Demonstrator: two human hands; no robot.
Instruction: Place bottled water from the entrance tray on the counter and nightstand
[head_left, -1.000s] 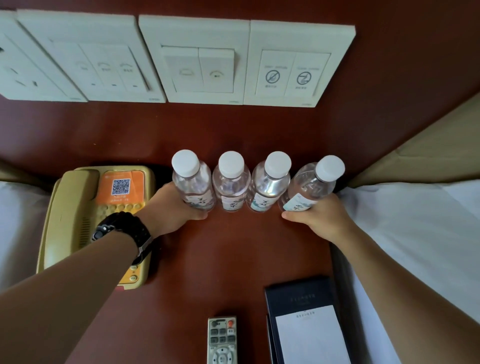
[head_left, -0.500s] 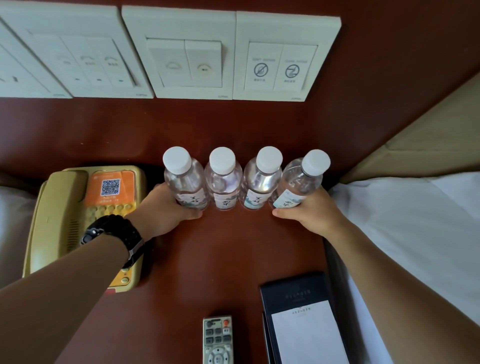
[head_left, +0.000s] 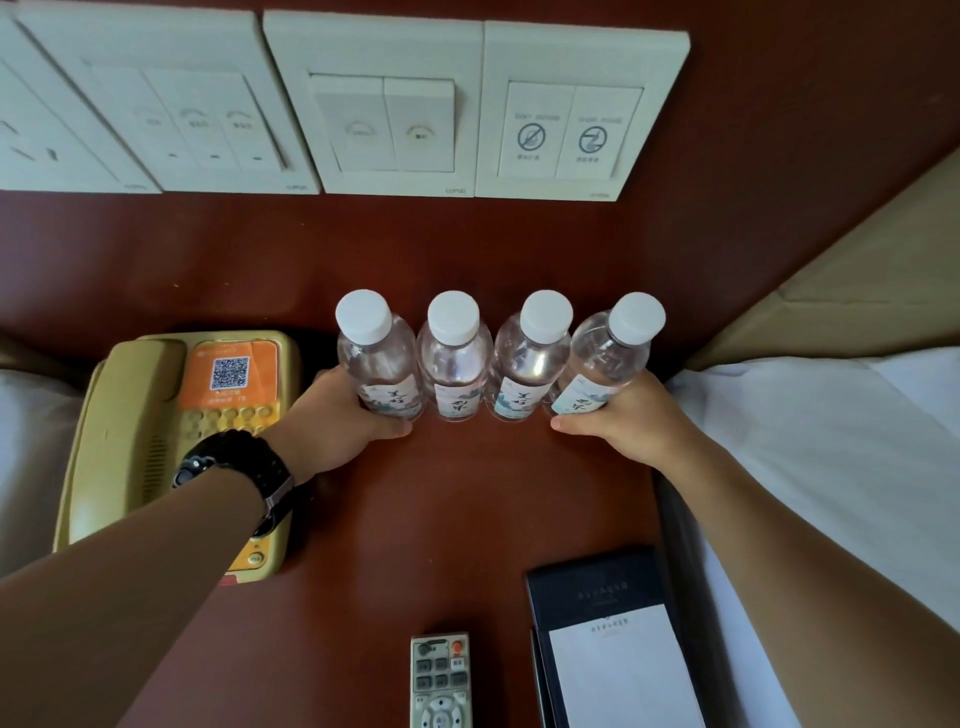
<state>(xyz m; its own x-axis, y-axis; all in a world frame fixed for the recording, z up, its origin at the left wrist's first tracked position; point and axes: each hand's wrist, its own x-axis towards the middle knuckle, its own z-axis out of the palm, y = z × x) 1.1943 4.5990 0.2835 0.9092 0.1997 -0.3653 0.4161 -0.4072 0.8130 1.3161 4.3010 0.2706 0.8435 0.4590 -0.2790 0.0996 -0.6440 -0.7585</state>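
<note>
Four water bottles (head_left: 498, 358) stood in a touching row on the tabletop (head_left: 467, 519).
Right of the telephone (head_left: 176, 441), the left hand (head_left: 337, 421) gripped the nearest bottle; the right hand (head_left: 623, 421) gripped the farthest.

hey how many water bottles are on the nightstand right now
4, in a row near the wall: the first bottle held by the left hand, the second bottle, the third bottle, and the fourth bottle held by the right hand. None seems hidden.

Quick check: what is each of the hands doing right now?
Left hand: grips the leftmost bottle.
Right hand: grips the rightmost bottle.
</note>
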